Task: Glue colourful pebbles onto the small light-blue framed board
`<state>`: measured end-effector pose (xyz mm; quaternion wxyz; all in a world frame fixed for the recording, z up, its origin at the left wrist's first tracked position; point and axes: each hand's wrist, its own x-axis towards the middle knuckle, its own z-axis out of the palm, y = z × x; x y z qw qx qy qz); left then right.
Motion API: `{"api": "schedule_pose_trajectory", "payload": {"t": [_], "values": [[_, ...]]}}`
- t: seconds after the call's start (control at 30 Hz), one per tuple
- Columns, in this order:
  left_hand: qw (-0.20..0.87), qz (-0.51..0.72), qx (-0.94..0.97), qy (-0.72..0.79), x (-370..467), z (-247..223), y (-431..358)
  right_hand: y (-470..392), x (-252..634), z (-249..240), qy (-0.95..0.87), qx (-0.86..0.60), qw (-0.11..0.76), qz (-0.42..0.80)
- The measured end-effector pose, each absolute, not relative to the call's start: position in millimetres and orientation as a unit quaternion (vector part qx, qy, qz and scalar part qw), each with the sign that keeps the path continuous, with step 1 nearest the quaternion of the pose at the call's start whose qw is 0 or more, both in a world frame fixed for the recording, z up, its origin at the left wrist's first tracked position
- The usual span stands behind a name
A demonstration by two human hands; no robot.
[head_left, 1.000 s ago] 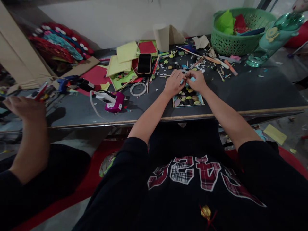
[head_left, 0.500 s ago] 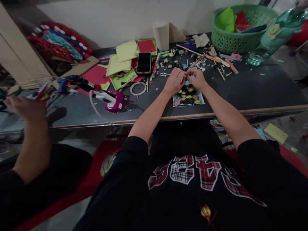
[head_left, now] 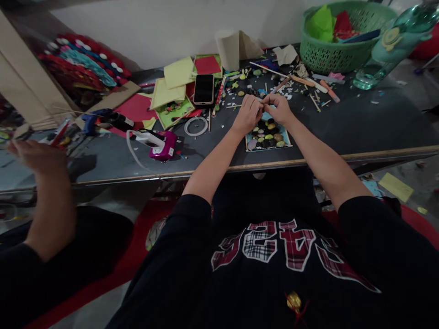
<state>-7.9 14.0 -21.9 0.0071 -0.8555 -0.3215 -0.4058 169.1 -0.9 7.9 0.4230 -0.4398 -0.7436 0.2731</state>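
A small light-blue panel (head_left: 265, 149) with a thin pale edging lies flat near the table's front edge. Black, yellow, green and greyish pebbles (head_left: 269, 137) cover much of it. My left hand (head_left: 247, 114) and my right hand (head_left: 278, 109) meet over the panel's far side, fingertips pinched close together. Whatever sits between the fingers is hidden or too small to name. Both hands cover the panel's far edge.
A phone (head_left: 204, 89), a tape-like white ring (head_left: 196, 126) and a purple power socket (head_left: 163, 146) lie to the left. Behind are paper scraps, sticks, a green basket (head_left: 329, 57) and a plastic bottle (head_left: 384, 57). A co-worker's hand (head_left: 39, 157) is at far left.
My hands stay pinched together over the panel's far side, with only slight finger movement. The view has shifted a little. The co-worker's hand at left has moved slightly.
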Motion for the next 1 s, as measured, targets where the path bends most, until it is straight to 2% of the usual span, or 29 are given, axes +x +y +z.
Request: {"api": "schedule_pose_trajectory", "payload": {"t": [0.17,0.3,0.5,0.6,0.8,1.0], "values": [[0.032,-0.403,-0.858,-0.317,-5.7,-12.5,-2.1,15.5,174.8,-3.0,-0.726,-0.441,0.455,0.268],[0.04,-0.437,-0.844,-0.308,2.8,-5.3,-17.9,31.6,208.5,-8.5,-0.681,-0.481,0.514,0.201],[-0.077,-0.452,-0.804,-0.378,0.6,-20.4,5.8,20.3,230.7,-10.1,-0.685,-0.569,0.454,0.026],[-0.123,-0.454,-0.794,-0.385,-6.0,-33.9,24.2,12.0,217.9,-8.9,-0.698,-0.568,0.437,-0.004],[-0.149,-0.433,-0.811,-0.363,-7.7,-38.9,31.3,5.5,201.4,1.3,-0.755,-0.475,0.441,0.1],[-0.141,-0.426,-0.82,-0.356,-7.4,-27.5,21.5,5.2,198.7,0.4,-0.734,-0.479,0.443,0.187]]}}
